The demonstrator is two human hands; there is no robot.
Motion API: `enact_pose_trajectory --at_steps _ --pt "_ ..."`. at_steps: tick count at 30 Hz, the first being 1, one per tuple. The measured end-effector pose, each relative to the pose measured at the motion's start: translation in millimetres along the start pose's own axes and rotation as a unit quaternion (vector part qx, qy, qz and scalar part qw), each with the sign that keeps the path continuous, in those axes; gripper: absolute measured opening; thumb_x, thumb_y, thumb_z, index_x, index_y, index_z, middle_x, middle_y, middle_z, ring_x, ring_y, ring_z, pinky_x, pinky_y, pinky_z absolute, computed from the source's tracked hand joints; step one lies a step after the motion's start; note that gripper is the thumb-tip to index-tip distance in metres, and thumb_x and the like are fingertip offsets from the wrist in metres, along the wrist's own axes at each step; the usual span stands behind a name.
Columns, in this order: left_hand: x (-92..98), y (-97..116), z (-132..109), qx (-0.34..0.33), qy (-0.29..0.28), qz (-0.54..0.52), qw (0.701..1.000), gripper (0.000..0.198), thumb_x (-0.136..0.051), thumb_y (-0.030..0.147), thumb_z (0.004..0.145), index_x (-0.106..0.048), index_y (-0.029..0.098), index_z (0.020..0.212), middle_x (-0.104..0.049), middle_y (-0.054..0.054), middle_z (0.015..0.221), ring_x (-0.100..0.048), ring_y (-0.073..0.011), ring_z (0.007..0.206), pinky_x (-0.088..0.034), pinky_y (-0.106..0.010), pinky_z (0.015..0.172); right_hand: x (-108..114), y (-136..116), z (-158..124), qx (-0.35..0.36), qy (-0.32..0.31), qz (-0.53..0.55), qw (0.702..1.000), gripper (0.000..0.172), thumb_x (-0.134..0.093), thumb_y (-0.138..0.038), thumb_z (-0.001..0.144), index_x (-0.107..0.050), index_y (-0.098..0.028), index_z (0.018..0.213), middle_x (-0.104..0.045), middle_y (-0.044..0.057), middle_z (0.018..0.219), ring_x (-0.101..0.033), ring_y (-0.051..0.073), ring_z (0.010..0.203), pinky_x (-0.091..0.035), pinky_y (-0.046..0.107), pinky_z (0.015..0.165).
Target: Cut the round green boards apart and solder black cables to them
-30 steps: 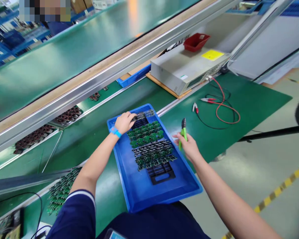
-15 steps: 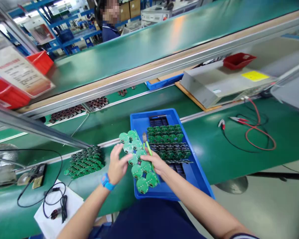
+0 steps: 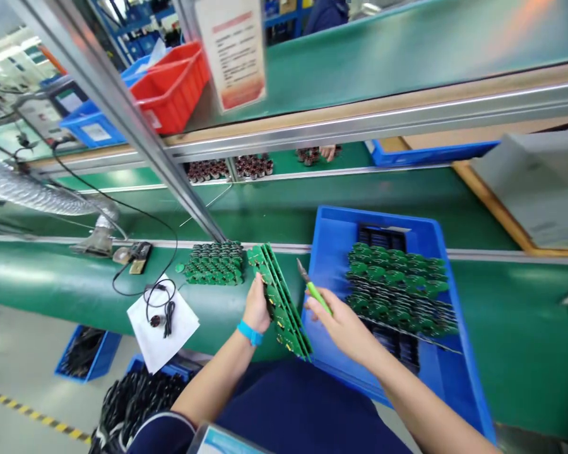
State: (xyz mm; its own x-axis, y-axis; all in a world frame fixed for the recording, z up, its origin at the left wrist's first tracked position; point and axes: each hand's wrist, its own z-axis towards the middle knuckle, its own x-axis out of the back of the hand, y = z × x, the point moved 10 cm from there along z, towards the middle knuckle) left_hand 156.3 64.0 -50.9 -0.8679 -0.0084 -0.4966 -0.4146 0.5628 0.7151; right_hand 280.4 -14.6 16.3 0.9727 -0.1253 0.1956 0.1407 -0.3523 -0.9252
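**Circuit-board panel held on edge beside the blue tray**

Circuit-board panel point(image 3: 280, 301) is up off the green workbench, held on edge over the bench's near edge, just left of the blue tray point(image 3: 331, 249). It looks like a thin strip of round green boards joined in rows: light and fairly stiff, I judge, but liable to flex or snap at the joints, with small parts on its faces that should not be squeezed. The bare long edges are the safest place to grip.

Going left to right: a blue bin point(image 3: 82, 353) of dark parts sits on the floor below the bench, with a second heap of black parts point(image 3: 132, 397) nearer the person. On the bench a white sheet point(image 3: 163, 325) carries a coiled black cable. A loose pile of green boards point(image 3: 214, 262) lies near the bench's far rail. The left hand point(image 3: 257, 306) clasps the panel's left edge, fingers curled around it. The right hand point(image 3: 343, 325) is closed around green-handled cutters point(image 3: 313, 291), tip pointing toward the panel but not touching it. The blue tray holds rows of green round boards point(image 3: 397, 271) stacked over dark carriers, filling its far and right portions; its near-left floor is bare. Red and blue bins point(image 3: 170, 88) stand beyond the conveyor; their contents are hidden.
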Motion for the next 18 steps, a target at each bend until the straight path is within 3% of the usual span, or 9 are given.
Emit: enact_pose_trajectory --at_steps 4,10,18 --pt "10.9 22 -3 -0.043 0.031 0.001 0.999 0.052 -0.064 0.060 0.068 -0.060 0.016 0.095 -0.067 -0.004 0.089 -0.063 -0.0196 0.085 -0.046 -0.034 0.085 -15 -2 -14 -0.003 -0.067 -0.121 0.990 0.049 -0.033 -0.057 0.086 -0.052 -0.020 0.110 -0.061 0.011 0.109 -0.057 0.024 0.097 -0.044 0.039 0.087" --pt "20.5 42 -14 -0.073 0.062 0.030 0.995 0.044 -0.063 0.059 0.069 -0.055 0.018 0.086 -0.063 -0.001 0.078 -0.061 -0.0157 0.073 -0.048 -0.030 0.075 -23 -4 -21 0.006 -0.068 -0.185 0.980 0.046 -0.032 -0.054 0.087 -0.052 -0.020 0.111 -0.061 0.011 0.112 -0.057 0.024 0.103 -0.043 0.039 0.091" --pt "37.9 50 -26 -0.098 0.088 0.053 0.990 0.043 -0.062 0.059 0.069 -0.051 0.019 0.081 -0.058 0.002 0.072 -0.055 -0.0117 0.064 -0.047 -0.025 0.066 -26 -14 -28 0.021 -0.084 -0.244 0.966 0.045 -0.031 -0.052 0.088 -0.050 -0.019 0.113 -0.060 0.010 0.112 -0.056 0.023 0.103 -0.044 0.039 0.090"
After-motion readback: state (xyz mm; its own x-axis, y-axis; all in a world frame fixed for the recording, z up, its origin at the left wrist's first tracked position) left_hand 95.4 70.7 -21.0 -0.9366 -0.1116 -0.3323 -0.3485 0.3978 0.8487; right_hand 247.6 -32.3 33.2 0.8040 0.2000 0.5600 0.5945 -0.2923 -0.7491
